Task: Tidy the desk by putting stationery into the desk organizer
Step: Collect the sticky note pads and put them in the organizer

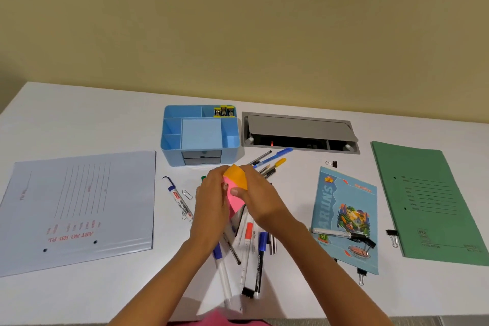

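Head camera view, looking down at your two hands over a white worktop (105,119). At far left a pale grey file folder (79,209) lies flat, with red print on it. Right of it, a whiteboard marker (180,200) with a blue cap lies beside a paper clip (187,194). Behind these, toward the wall, stands the blue desk organizer (171,157), its compartments open to the top. A few yellow and black binder clips (224,111) sit in its back right compartment, and two small drawers show in its front.

Your left hand (211,204) and right hand (258,193) meet just in front of the organizer, over a heap of pens (248,259). Both hands pinch a stack of sticky notes (235,177) between them, orange on top and pink below. Your left fingers curl round its left edge, and your right thumb presses on the pink face.

More pens fan out past your right hand. Behind them a grey cable hatch (299,127) is set into the worktop. Further right lie a small black clip (333,164), a blue notebook (344,201) with a black-capped marker (341,234) across it, and a green folder (428,201).
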### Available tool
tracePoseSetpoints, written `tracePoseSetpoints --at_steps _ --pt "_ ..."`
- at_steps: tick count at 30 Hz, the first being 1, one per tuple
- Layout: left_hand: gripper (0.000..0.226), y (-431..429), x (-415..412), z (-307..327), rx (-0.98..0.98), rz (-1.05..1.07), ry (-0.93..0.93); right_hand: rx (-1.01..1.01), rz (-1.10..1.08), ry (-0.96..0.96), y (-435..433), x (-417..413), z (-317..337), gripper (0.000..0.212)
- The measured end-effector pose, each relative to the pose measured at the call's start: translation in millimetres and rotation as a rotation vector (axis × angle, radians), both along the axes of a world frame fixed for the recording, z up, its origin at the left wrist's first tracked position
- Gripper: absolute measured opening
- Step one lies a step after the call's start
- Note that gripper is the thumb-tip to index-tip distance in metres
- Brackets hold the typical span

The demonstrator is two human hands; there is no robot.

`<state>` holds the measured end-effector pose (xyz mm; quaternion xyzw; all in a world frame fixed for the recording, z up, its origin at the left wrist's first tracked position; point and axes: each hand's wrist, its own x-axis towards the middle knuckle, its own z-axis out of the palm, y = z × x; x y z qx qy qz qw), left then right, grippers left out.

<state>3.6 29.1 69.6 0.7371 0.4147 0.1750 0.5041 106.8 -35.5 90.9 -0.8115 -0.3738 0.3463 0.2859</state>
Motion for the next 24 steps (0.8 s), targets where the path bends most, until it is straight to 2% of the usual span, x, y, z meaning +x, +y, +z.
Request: tracePoseSetpoints --at_steps 1,3,6,8,10,14,15,19,22,24 --pt "0.048 6 -2 1 -0.061 0.019 0.048 -0.019 0.031 -0.035 7 -3 0 0.042" --pt "0.052 22 -5 5 -0.010 0.014 -0.008 0.020 0.061 -0.115 20 -7 -5 0.027" --pt "0.046 50 -12 21 0.139 0.041 -0.158 0.196 -0.070 0.009 33 -11 -8 0.023" --pt "0.048 69 -18 20 0.145 0.153 -0.194 0.267 -0.166 0.078 44 -13 -9 0.020" --pt "0.046 86 -22 19 -0.016 0.278 -0.233 0.294 -0.225 0.131 58 -16 -11 0.014" --pt "0.044 111 -22 4 -0.564 0.409 -0.344 0.312 -0.276 0.220 85 -35 -15 0.021" --pt "0.046 115 -22 1 -0.611 0.438 -0.360 0.310 -0.278 0.232 92 -42 -17 0.022" --pt "0.051 125 -28 -6 -0.533 0.493 -0.284 0.299 -0.269 0.271 106 -63 -24 0.007" --pt "0.047 129 -36 -12 -0.496 0.473 -0.201 0.256 -0.237 0.259 110 -70 -29 0.011" --pt "0.057 129 -41 -15 -0.458 0.424 -0.158 0.224 -0.219 0.227 110 -72 -33 0.012"
